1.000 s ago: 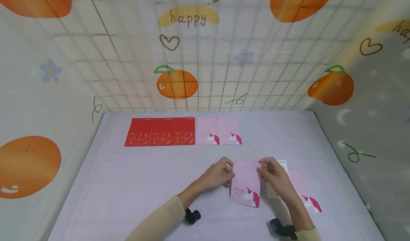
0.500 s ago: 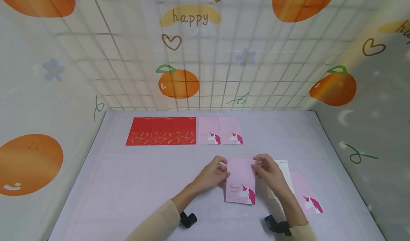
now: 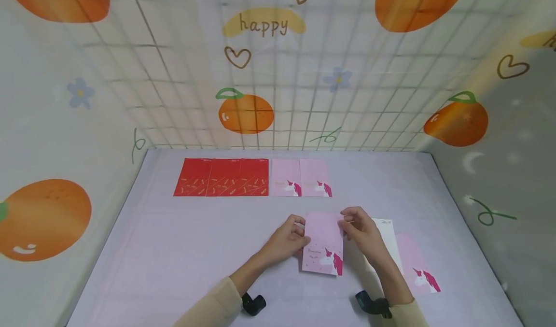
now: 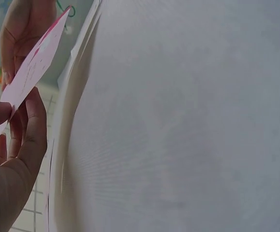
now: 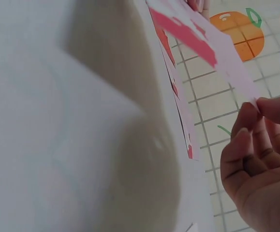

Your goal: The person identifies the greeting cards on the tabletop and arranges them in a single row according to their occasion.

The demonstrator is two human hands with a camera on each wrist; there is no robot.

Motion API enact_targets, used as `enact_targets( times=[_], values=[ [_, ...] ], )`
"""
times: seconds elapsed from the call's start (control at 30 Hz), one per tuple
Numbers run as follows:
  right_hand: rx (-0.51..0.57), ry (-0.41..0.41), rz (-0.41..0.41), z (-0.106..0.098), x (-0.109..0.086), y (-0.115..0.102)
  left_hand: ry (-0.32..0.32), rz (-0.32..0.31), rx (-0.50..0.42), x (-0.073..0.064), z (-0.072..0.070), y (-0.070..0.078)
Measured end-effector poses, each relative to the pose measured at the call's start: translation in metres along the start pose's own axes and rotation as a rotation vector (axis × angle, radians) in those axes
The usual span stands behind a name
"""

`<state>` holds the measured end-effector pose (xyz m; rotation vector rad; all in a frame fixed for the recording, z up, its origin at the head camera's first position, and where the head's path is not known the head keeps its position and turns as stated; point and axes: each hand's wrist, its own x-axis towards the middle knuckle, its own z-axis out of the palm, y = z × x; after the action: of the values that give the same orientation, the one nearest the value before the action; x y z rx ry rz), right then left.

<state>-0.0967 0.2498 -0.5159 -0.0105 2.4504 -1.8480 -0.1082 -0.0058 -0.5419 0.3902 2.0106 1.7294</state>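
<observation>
A pink card [image 3: 322, 235] with a white and magenta unicorn printed in its lower corner is held up off the table. My left hand [image 3: 283, 239] pinches its left edge between thumb and fingers. At its upper right corner, my right hand [image 3: 364, 234] pinches it between thumb and fingertips. The left wrist view shows the card [image 4: 33, 72] tilted and thin, with the left thumb on one face. In the right wrist view, the same card [image 5: 227, 63] runs up from the right hand's fingertips.
Along the back, several cards lie in a row: red cards [image 3: 223, 177] on the left, then two pink unicorn cards [image 3: 315, 177]. Beside my right forearm lie a white sheet [image 3: 388, 235], partly hidden, and another pink unicorn card [image 3: 417, 264]. Printed cloth [image 3: 278, 76] surrounds the white table.
Both hands have carried the pink card leftward and slightly toward the back, keeping the same grip on it. The view has shifted a little; the lying cards stay in place.
</observation>
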Motion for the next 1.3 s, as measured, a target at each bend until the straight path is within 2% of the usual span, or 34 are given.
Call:
enact_targets(
  times=[0.47, 0.83, 1.3],
  values=[
    [-0.013, 0.023, 0.014, 0.004, -0.002, -0.004, -0.009, 0.003, -0.034, -0.004, 0.000, 0.004],
    [-0.004, 0.074, -0.002, 0.001, 0.002, -0.005, -0.008, 0.004, -0.036, -0.008, 0.003, 0.001],
    [0.002, 0.094, -0.004, 0.000, 0.008, -0.014, 0.009, 0.014, -0.043, -0.017, 0.003, -0.001]
  ],
)
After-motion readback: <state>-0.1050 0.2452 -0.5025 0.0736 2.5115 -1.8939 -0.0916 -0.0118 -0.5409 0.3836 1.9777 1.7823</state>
